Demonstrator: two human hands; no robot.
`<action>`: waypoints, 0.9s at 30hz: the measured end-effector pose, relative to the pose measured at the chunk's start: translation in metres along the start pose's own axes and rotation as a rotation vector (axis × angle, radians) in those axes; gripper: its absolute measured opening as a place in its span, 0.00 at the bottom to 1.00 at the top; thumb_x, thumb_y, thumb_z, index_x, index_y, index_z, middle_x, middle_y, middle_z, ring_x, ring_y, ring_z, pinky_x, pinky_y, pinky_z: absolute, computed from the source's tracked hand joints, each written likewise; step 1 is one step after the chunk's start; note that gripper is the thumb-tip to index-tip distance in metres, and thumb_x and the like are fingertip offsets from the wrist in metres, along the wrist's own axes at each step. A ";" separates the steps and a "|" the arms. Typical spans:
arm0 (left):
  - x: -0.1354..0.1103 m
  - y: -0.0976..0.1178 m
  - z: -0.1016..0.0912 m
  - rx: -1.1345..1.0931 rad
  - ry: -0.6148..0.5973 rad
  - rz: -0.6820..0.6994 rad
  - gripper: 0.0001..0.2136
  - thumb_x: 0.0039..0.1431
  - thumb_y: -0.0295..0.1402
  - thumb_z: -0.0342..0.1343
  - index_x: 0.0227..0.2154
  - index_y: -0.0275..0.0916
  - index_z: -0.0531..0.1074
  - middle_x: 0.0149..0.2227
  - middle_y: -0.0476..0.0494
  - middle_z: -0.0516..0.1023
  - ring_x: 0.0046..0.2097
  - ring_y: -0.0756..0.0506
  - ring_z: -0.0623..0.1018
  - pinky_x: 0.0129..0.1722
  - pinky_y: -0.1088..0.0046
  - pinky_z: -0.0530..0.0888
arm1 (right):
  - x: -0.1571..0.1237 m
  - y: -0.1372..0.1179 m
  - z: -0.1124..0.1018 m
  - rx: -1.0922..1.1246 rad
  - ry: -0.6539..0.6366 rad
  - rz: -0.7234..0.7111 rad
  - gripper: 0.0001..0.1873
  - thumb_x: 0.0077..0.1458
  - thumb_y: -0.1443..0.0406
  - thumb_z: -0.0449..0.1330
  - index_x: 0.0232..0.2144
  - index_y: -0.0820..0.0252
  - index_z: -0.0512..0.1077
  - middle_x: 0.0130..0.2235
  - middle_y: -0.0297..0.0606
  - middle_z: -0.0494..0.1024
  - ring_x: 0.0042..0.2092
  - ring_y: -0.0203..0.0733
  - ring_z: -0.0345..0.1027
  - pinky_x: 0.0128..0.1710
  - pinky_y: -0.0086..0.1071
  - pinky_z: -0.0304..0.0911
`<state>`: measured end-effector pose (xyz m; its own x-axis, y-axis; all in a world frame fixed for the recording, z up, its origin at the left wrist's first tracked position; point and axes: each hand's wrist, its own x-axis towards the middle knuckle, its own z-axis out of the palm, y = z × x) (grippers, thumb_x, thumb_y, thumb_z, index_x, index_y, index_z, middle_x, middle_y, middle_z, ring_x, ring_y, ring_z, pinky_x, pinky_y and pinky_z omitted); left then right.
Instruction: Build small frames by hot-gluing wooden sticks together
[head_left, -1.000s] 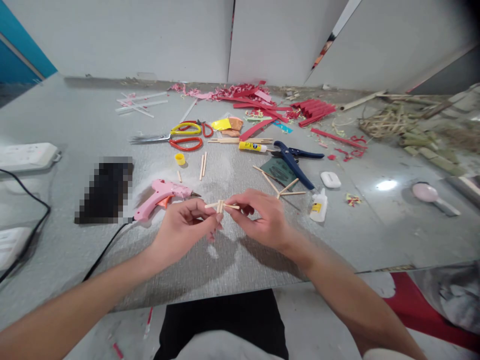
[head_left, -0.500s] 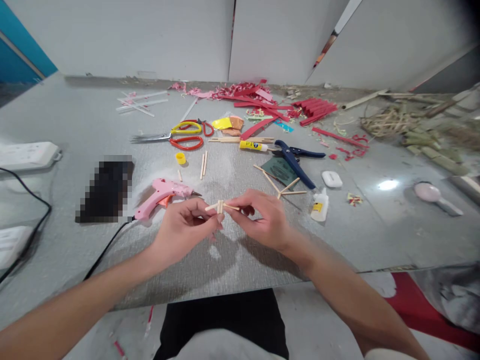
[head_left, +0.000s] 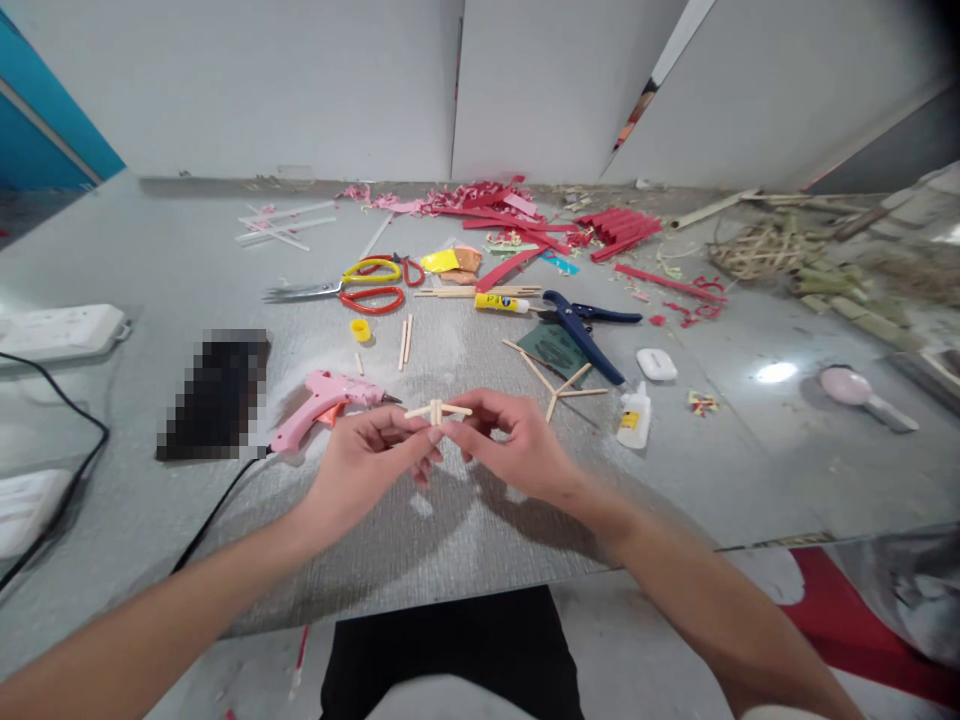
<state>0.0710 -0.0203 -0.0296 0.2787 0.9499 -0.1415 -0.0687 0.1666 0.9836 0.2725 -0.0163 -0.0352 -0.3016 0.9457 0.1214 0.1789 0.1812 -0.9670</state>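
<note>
Between both hands is a small frame of pale wooden sticks (head_left: 436,410), raised above the table, with one stick sticking out to each side. My left hand (head_left: 382,442) pinches its lower middle between thumb and fingers. From the other side my right hand (head_left: 504,432) grips the same frame, thumb against its lower centre. The fingertips hide the frame's underside. Just left of the hands lies a pink hot glue gun (head_left: 330,400), its nozzle toward them. A separate joined piece of sticks (head_left: 556,390) rests beyond my right hand.
Scissors (head_left: 337,288), loose sticks (head_left: 406,342), a glue stick (head_left: 501,302) and blue-handled cutters (head_left: 581,335) lie farther back. A white glue bottle (head_left: 634,418) stands at right. A phone (head_left: 217,395) and a power strip (head_left: 64,335) are at left; red paper strips (head_left: 619,232) lie along the back.
My right hand's fingers have shifted from the right stick's end toward the frame's centre, leaving that stick exposed. The frame now faces me more squarely, and the view has tilted slightly up.
</note>
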 end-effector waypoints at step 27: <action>0.005 0.005 -0.018 1.007 0.268 1.077 0.08 0.66 0.26 0.64 0.43 0.46 0.82 0.34 0.52 0.89 0.31 0.48 0.86 0.33 0.73 0.83 | 0.000 -0.015 0.006 0.410 -0.020 0.332 0.27 0.47 0.42 0.74 0.27 0.57 0.73 0.20 0.24 0.67 0.21 0.29 0.57 0.22 0.27 0.54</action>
<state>0.0548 -0.0104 -0.0276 0.3381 0.5333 0.7754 0.5808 -0.7665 0.2740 0.2643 -0.0206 -0.0224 -0.3090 0.9283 -0.2066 -0.1119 -0.2512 -0.9614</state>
